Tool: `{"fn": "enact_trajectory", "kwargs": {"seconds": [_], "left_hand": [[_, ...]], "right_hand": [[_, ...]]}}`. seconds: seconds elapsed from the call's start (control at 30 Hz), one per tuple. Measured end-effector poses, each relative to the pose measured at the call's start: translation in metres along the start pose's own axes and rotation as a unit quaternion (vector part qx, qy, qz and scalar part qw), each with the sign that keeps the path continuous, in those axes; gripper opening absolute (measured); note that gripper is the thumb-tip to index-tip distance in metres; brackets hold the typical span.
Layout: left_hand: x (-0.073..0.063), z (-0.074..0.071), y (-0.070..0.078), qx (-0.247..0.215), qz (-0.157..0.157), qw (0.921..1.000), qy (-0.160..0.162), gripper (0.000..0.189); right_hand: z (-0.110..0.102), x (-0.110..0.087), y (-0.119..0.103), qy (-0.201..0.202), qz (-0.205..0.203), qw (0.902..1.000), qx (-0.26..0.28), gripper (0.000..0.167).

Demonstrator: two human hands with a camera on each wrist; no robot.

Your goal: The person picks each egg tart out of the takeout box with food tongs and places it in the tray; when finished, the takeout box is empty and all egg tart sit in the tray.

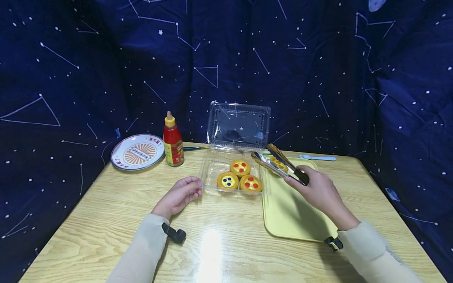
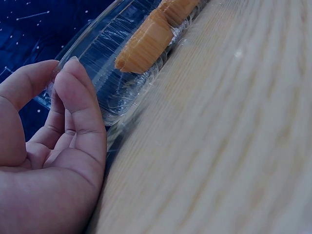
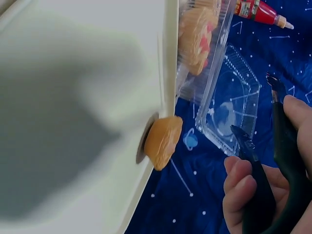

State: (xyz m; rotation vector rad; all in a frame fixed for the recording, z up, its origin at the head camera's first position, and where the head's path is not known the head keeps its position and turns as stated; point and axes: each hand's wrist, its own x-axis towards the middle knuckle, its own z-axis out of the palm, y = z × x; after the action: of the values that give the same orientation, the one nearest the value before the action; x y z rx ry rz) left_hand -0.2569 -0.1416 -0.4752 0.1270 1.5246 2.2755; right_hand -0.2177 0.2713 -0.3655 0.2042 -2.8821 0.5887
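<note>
My left hand [image 1: 179, 195] pinches the left rim of a clear plastic container [image 1: 209, 167], thumb and forefinger meeting at its edge in the left wrist view. Three toy egg tarts sit inside: a blue-dotted tart [image 1: 227, 181], a red-dotted tart [image 1: 251, 184] and another red-dotted tart [image 1: 240, 168] behind them. With my right hand [image 1: 320, 188] I grip black-handled tongs [image 1: 300, 175], their tips spread apart. Below the tongs, a single tart [image 3: 163, 142] rests near the far end of the yellow tray [image 1: 293, 212]; the tong arms partly cover it in the head view.
The container's lid [image 1: 238, 125] stands raised at the back. Left of it are a red sauce bottle [image 1: 173, 141] and a white patterned plate [image 1: 139, 152]. Behind the tray lies a blue fork [image 1: 320, 158]; a dark thin-handled tool [image 1: 192, 148] lies beside the bottle. A starry curtain hangs behind the table.
</note>
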Motion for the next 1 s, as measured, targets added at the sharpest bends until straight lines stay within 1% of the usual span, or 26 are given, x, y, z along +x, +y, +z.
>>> {"fn": "enact_trajectory", "kwargs": {"seconds": [0.2, 0.43, 0.8, 0.93, 1.0], "left_hand": [[-0.002, 0.0, 0.0, -0.001, 0.001, 1.0, 0.001, 0.005], [-0.002, 0.0, 0.0, 0.003, 0.003, 1.0, 0.0, 0.005], [-0.001, 0.002, 0.001, 0.001, 0.005, 1.0, 0.007, 0.005], [-0.001, 0.002, 0.001, 0.0, 0.004, 1.0, 0.009, 0.006], [-0.001, 0.002, 0.001, 0.001, 0.004, 1.0, 0.007, 0.006]], "right_hand": [[0.008, 0.006, -0.011, -0.016, -0.024, 0.9996, -0.002, 0.075], [0.017, 0.015, -0.019, -0.044, -0.051, 0.9977, -0.002, 0.071], [0.024, 0.03, -0.029, -0.083, -0.041, 0.9953, -0.03, 0.079], [0.027, 0.034, -0.031, -0.097, -0.041, 0.9938, -0.036, 0.076], [0.029, 0.036, -0.032, -0.096, -0.045, 0.9936, -0.039, 0.072]]}}
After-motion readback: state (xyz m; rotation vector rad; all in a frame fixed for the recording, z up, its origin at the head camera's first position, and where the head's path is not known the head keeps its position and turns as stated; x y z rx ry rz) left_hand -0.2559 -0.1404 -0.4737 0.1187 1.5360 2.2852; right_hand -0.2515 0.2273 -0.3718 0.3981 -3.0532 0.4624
